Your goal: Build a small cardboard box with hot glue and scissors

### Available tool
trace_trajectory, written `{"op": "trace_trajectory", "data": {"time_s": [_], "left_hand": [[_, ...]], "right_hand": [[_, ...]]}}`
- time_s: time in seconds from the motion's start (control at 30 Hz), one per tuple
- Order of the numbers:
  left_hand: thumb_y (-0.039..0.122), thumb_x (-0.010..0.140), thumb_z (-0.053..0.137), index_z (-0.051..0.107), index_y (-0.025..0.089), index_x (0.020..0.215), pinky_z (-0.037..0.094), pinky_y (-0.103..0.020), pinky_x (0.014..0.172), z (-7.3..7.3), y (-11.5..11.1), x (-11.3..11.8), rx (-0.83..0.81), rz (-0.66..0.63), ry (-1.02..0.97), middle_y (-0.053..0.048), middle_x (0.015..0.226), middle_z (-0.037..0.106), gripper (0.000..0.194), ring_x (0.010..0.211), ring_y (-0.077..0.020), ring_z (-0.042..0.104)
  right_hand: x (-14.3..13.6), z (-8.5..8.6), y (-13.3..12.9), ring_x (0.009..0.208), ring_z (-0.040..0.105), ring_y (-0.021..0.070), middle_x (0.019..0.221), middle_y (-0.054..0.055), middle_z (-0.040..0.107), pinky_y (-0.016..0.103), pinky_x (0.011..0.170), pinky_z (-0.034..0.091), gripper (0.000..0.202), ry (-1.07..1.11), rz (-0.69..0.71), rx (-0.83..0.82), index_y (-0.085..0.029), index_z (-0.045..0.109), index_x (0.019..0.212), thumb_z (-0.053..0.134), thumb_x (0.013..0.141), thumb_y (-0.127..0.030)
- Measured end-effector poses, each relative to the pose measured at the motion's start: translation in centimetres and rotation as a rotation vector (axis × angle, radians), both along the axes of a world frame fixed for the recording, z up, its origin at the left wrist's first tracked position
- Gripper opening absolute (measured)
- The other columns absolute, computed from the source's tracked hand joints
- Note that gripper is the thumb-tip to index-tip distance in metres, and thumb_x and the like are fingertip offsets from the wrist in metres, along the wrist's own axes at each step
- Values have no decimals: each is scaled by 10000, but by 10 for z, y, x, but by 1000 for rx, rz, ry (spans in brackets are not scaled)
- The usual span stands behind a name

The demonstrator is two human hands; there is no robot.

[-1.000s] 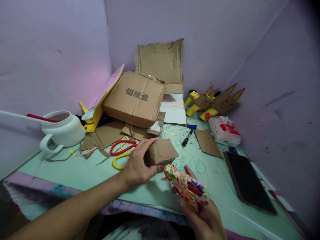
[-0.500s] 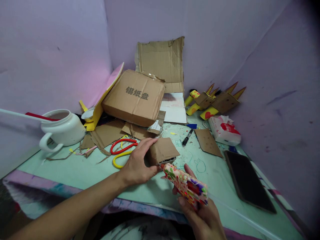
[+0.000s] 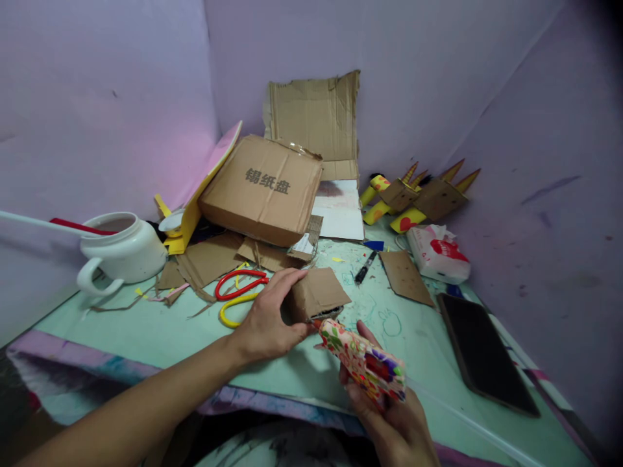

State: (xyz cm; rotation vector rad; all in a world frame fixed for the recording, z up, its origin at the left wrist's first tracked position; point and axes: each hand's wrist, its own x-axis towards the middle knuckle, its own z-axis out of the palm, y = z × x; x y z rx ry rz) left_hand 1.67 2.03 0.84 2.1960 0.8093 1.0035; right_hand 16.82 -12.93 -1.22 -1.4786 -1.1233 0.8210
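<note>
My left hand is closed around the left side of a small folded cardboard box on the table. In my right hand is a hot glue gun with a flowery pattern, fingers wrapped round its handle. Its orange nozzle points at the box's near edge, where a dark gap shows; whether the tip touches the cardboard I cannot tell. A clear glue stick appears to trail from the rear of the gun. Beside my left wrist lie scissors with red and yellow handles, their blades hidden.
A large cardboard box leans at the back over cardboard scraps. On the left stands a white pot. To the right are a cutter knife, a flat cardboard piece, a tissue pack, a dark tablet and yellow-and-cardboard animal figures.
Almost nothing differs. The glue gun has shifted very slightly, with its nozzle still at the small box's near edge; my left hand keeps its place.
</note>
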Motion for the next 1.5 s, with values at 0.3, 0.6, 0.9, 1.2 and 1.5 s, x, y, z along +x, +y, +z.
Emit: {"op": "trace_trajectory", "data": {"time_s": [0.3, 0.6, 0.9, 1.2, 1.5], "left_hand": [[263, 669, 711, 441, 136, 1255, 367, -426, 1044, -2, -1, 0, 10, -10, 1, -158, 1292, 487, 658, 1212, -279, 453], [288, 672, 728, 414, 153, 1288, 362, -439, 1047, -1, -1, 0, 2, -39, 30, -172, 1328, 444, 704, 1247, -303, 419], [297, 669, 738, 412, 184, 1291, 348, -447, 1057, -3, -1, -1, 3, -28, 33, -155, 1349, 438, 711, 1260, -296, 409], [265, 659, 734, 394, 191, 1300, 347, -473, 1056, -3, 0, -1, 28, -23, 46, -147, 1344, 447, 729, 1257, -297, 417], [270, 646, 746, 383, 203, 1310, 335, -507, 1057, -6, 1, -2, 30, -27, 44, -156, 1354, 435, 759, 1264, -321, 407]], "right_hand": [[-1, 0, 0, 1166, 552, 280, 1292, 116, 579, 415, 1007, 408, 611, 19, -43, 10, -200, 399, 1386, 542, 842, -439], [3, 3, -1, 1185, 544, 276, 1286, 93, 590, 390, 1038, 394, 657, 20, -4, -49, -203, 330, 1422, 524, 848, -458], [6, 1, -3, 1193, 532, 307, 1263, 85, 608, 462, 1077, 334, 669, 77, -55, -70, -215, 352, 1409, 542, 829, -489], [11, -1, -5, 1274, 450, 299, 1356, 109, 522, 468, 1099, 283, 608, 69, -125, -75, -198, 465, 1337, 562, 812, -489], [16, -8, -8, 1274, 442, 318, 1334, 121, 541, 469, 1096, 283, 537, -71, -207, -84, -182, 597, 1218, 583, 788, -503]]}}
